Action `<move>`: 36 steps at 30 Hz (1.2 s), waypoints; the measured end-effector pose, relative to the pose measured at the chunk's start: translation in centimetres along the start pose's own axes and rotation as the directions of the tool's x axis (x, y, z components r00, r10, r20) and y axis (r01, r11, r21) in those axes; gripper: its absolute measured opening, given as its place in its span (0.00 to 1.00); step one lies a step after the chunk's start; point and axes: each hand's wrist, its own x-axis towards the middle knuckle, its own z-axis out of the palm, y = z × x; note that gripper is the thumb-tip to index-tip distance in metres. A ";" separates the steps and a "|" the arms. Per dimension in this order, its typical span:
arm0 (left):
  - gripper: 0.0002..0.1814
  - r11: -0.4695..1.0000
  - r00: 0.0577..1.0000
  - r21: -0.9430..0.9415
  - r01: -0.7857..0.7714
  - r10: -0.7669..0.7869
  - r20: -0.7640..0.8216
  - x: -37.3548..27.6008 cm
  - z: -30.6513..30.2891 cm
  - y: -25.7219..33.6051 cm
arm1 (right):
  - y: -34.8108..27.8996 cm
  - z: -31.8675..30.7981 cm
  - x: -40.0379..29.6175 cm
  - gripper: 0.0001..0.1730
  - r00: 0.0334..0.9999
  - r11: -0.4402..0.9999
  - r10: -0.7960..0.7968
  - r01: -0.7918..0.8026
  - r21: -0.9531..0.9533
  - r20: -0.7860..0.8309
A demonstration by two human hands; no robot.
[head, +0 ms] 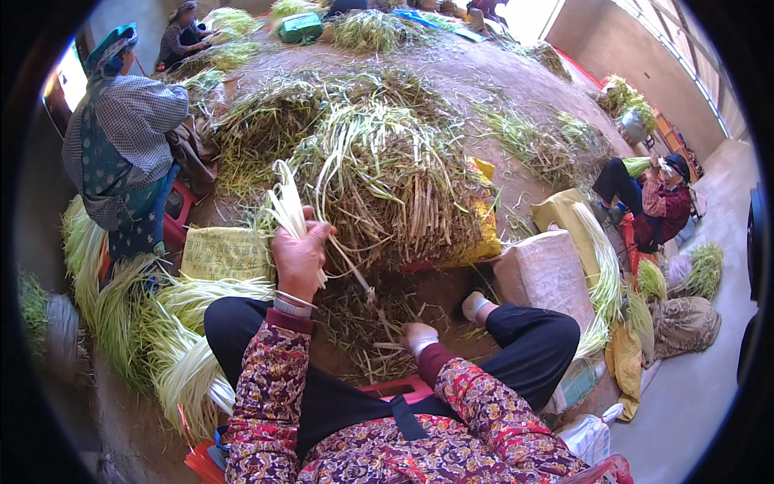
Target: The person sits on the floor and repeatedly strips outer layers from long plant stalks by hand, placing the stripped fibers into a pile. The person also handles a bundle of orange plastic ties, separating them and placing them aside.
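Observation:
My left hand (300,251) is raised in front of me, closed around a small bundle of pale leafy stalks (286,202). Lower and to the right, my right hand (418,336) is at the root end of a single long stalk (363,283) that slants down between my knees; its fingers are partly hidden, and it seems to pinch the stalk. Beyond both hands lies a large heap of unpeeled stalks (393,181) with dry brown outer leaves. Peeled pale stalks (187,351) are piled by my left knee.
A printed sack (227,253) lies at my left, beside a seated person (121,145). Wrapped blocks (544,278) with pale stalks (595,272) across them stand at my right. Another person (656,202) sits farther right. Trimmings (375,345) litter the floor before a red plastic stool (402,387).

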 end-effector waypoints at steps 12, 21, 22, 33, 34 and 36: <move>0.20 0.995 0.999 -0.096 -0.028 0.025 -0.024 2.1 -1.9 1.5 | -8.6 -11.7 -3.7 0.29 0.755 0.287 -0.367 0.648 0.706 -0.544; 0.10 0.971 0.992 -0.206 0.123 -0.124 0.008 1.1 -0.8 -0.4 | -12.5 -10.8 -7.2 0.14 0.886 0.173 -0.447 0.221 0.960 -0.124; 0.09 0.966 0.983 -0.197 0.168 -0.150 0.103 0.3 -0.7 -0.8 | -13.1 -12.3 -8.1 0.14 0.851 0.063 -0.464 0.308 0.949 -0.246; 0.06 0.762 0.751 -0.232 0.605 -0.450 0.483 -2.2 -0.6 -0.2 | -13.0 -17.6 -9.9 0.17 0.841 -0.154 -0.446 0.263 0.952 -0.305; 0.06 0.769 0.757 -0.236 0.594 -0.434 0.488 -2.1 -0.7 -0.3 | -13.0 -17.6 -10.1 0.17 0.842 -0.146 -0.450 0.258 0.955 -0.296; 0.05 0.798 0.783 -0.234 0.556 -0.407 0.470 -2.1 -0.7 -0.2 | -13.3 -17.6 -10.3 0.17 0.839 -0.132 -0.453 0.270 0.954 -0.300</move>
